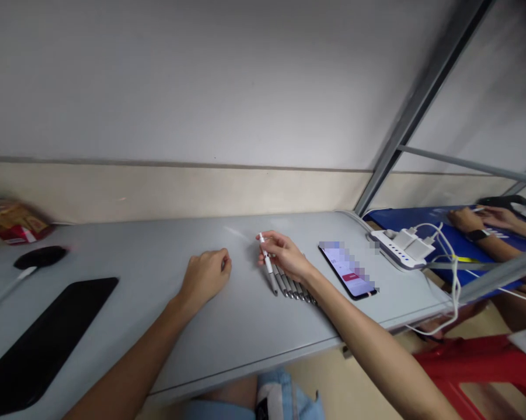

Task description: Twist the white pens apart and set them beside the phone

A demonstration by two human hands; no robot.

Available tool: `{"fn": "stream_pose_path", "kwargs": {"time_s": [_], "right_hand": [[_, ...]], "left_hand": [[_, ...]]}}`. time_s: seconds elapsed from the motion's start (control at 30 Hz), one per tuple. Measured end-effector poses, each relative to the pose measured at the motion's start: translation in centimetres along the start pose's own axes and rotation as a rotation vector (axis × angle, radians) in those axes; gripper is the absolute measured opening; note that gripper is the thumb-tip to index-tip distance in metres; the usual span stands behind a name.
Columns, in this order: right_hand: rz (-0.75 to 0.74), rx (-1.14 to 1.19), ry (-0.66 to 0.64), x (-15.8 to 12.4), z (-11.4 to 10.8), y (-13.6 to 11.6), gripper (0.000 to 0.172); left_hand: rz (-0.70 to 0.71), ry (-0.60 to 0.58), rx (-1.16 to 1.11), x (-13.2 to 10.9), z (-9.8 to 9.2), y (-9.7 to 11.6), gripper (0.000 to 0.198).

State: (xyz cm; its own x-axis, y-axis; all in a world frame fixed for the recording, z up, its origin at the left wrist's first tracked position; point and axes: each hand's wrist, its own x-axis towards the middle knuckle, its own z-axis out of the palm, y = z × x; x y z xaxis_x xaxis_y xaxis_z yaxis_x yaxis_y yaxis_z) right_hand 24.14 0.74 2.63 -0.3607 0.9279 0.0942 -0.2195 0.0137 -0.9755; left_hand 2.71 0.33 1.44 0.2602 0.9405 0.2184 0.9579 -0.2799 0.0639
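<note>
My right hand [284, 252] is closed on a white pen [268, 265] with a grey grip, held by its upper part with the grey end pointing down toward the desk. Under and beside that hand lies a row of several similar pens [292, 287], side by side, their upper parts hidden by my hand and wrist. To the left, my left hand [206, 273] rests on the grey desk [245, 326] with its fingers curled in. Whether anything is inside those fingers is hidden.
Right of the pens lies a phone [349, 273] with a lit screen. Beyond it sits a white power strip [398, 248] with plugs and cables. At left are a black mat [48, 344], a black mouse [41, 256] and a bottle [15, 219]. Another person's hands [468, 221] work at a blue table [389, 219].
</note>
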Motion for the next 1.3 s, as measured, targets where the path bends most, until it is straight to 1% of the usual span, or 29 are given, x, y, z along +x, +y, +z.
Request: {"fn": "stream_pose_path", "kwargs": {"time_s": [0.17,0.27,0.33,0.43,0.6,0.73,0.87,1.1,1.3], "right_hand": [[-0.146,-0.728,0.179,1.2,-0.4,1.1,0.024],[-0.139,-1.123,0.21,1.8,-0.8,1.7,0.027],[-0.101,-1.291,0.189,2.0,-0.9,1.9,0.029],[-0.073,-1.429,0.159,1.9,-0.9,2.0,0.03],[-0.122,-1.505,0.135,1.7,-0.9,2.0,0.036],[-0.118,-1.489,0.143,1.8,-1.0,1.9,0.037],[-0.093,-1.432,0.172,1.8,-1.1,1.3,0.041],[-0.127,-1.332,0.285,1.1,-2.2,0.0,0.027],[-0.097,-1.286,0.354,0.4,-3.5,-0.9,0.025]], "left_hand": [[-0.002,0.002,-0.014,0.0,-0.1,0.1,0.02],[0.0,0.007,-0.03,-0.1,-0.3,0.2,0.021],[0.001,0.01,-0.039,-0.1,-0.3,0.3,0.021],[-0.002,0.01,-0.051,-0.1,-0.4,0.3,0.022],[0.007,0.018,-0.061,-0.2,-0.4,0.4,0.022],[0.001,0.005,-0.063,-0.2,-0.4,0.4,0.021],[0.007,0.007,-0.057,-0.2,-0.4,0.3,0.021],[0.002,-0.001,-0.055,-0.2,-0.3,0.3,0.021],[0.003,0.001,-0.063,-0.1,-0.3,0.3,0.02]]}}
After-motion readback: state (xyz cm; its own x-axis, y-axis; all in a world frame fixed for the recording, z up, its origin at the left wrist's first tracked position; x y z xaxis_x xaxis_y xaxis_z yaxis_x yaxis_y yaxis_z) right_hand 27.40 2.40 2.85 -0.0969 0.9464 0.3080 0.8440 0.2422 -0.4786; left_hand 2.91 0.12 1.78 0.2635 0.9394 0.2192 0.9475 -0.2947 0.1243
